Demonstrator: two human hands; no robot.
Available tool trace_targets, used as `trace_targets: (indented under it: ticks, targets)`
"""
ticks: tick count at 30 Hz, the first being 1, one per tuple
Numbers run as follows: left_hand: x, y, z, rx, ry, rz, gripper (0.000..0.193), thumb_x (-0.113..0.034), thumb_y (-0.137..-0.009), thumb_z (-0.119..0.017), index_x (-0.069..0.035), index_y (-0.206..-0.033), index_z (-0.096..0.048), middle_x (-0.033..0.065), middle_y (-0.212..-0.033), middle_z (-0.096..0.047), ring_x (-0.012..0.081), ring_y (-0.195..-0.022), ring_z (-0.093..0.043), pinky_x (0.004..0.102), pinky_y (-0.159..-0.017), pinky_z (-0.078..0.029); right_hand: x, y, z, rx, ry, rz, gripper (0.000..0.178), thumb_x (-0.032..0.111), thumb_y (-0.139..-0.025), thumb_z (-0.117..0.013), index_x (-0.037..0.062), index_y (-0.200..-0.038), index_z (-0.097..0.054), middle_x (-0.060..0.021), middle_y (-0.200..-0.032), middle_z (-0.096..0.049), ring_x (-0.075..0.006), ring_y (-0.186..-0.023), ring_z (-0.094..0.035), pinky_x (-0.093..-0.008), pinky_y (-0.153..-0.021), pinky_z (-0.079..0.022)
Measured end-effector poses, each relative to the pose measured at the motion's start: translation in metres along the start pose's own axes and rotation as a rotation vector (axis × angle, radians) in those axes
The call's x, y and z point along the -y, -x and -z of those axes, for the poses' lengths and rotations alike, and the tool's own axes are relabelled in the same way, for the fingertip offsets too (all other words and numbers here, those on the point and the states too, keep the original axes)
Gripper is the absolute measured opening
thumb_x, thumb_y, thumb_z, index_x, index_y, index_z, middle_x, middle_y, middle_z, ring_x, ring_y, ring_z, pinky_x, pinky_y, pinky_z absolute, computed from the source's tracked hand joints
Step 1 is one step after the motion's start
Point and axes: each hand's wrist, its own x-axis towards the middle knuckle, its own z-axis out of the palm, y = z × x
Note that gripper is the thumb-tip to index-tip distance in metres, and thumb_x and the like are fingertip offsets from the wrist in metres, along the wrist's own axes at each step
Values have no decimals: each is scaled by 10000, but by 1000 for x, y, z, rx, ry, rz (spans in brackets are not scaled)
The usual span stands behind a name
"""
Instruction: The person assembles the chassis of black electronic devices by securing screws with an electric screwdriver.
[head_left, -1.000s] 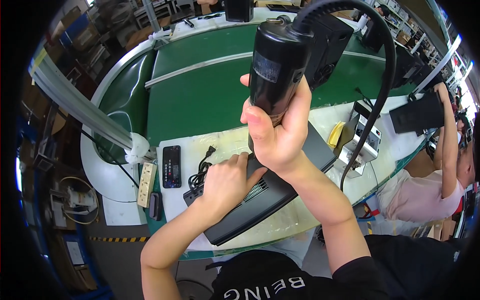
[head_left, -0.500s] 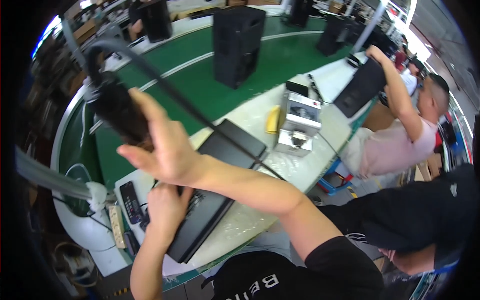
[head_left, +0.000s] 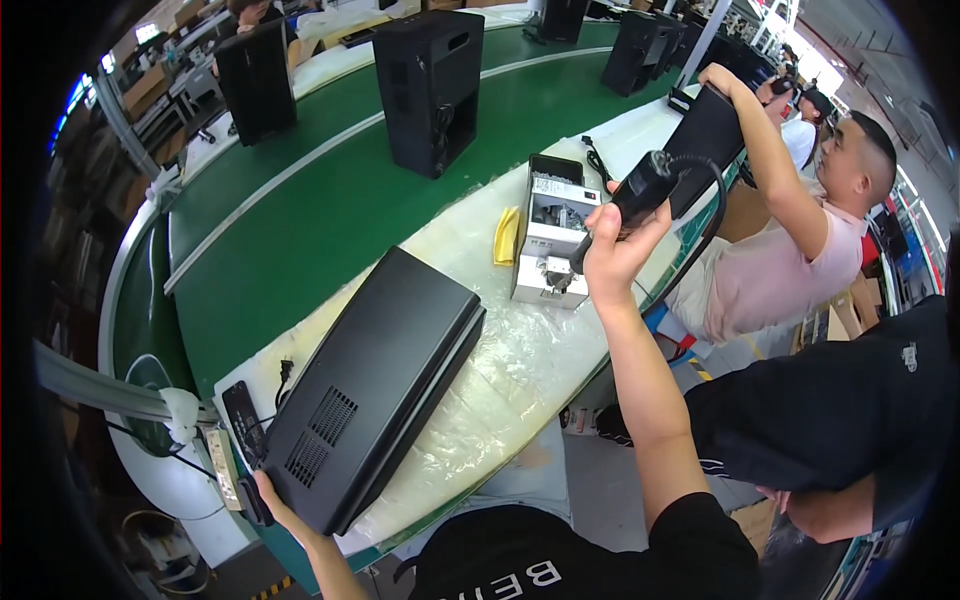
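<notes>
My right hand (head_left: 620, 250) is closed around a black electric screwdriver (head_left: 645, 190), its cable curving down to the right. The tool slants down, its narrow end beside an open white box (head_left: 560, 210) with small metal parts in it. In front of those parts, a shiny metal piece (head_left: 558, 278) sits on the box. My left hand (head_left: 290, 515) grips the near left corner of a black speaker cabinet (head_left: 380, 370) lying on the table; most of its fingers are hidden. Two vent grilles show on the cabinet's upper face.
A yellow cloth (head_left: 507, 237) lies beside the box. Left of the cabinet are a black remote-like object (head_left: 243, 412) and a power strip (head_left: 222, 465). Upright speakers (head_left: 428, 95) stand on the green conveyor (head_left: 330, 200). At right, a co-worker (head_left: 780, 260) holds another cabinet (head_left: 705, 150).
My right hand has swung from the left over to the box with the screwdriver. My left hand has moved down to the cabinet's corner. The cabinet now shows fully.
</notes>
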Motion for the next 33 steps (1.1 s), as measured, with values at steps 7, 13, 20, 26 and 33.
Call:
trace_targets:
  ticks: [7, 13, 20, 26, 33]
  targets:
    - [21, -9, -11, 244, -119, -206, 480, -346, -948, -476, -8, -1285, -432, 142, -1141, -579, 246, -1014, -600, 373, -894, -497, -39, 24, 1, 117, 141, 24, 615, 120, -922, -545, 0, -1406, -184, -154, -1188, -535, -111, -742, -553, -249, -680, -494]
    - [39, -8, 0, 280, -311, -375, 517, -326, -866, -568, 1, -1249, -454, 155, -1188, -540, 244, -1125, -499, 361, -1006, -365, 63, 5, -33, 64, -215, -140, 419, 230, -944, -534, 16, -1257, -355, -167, -1104, -564, -116, -604, -536, -245, -546, -473]
    - [44, -4, -22, 247, -196, -366, 474, -230, -798, -570, 20, -1192, -486, 155, -1159, -560, 229, -1094, -507, 340, -990, -361, 197, 8, -120, 179, -363, -115, 606, 466, -979, -350, -82, -1232, -404, -136, -737, -569, -132, -562, -516, -218, -506, -423]
    - [39, -4, -20, 265, -177, -384, 431, -160, -794, -569, 20, -1178, -492, 149, -1169, -558, 221, -1096, -510, 338, -996, -359, 237, 61, -215, 363, -706, -78, 648, 500, -921, -504, -67, -1205, -366, -191, -1074, -575, -131, -565, -573, -242, -504, -451]
    - [44, -7, -18, 285, -190, -374, 430, -181, -812, -581, 22, -1179, -487, 138, -1172, -536, 203, -1080, -508, 315, -970, -371, 225, 85, -241, 622, -934, -104, 577, 316, -868, -655, -84, -1192, -395, -184, -1055, -582, -130, -607, -581, -260, -541, -477]
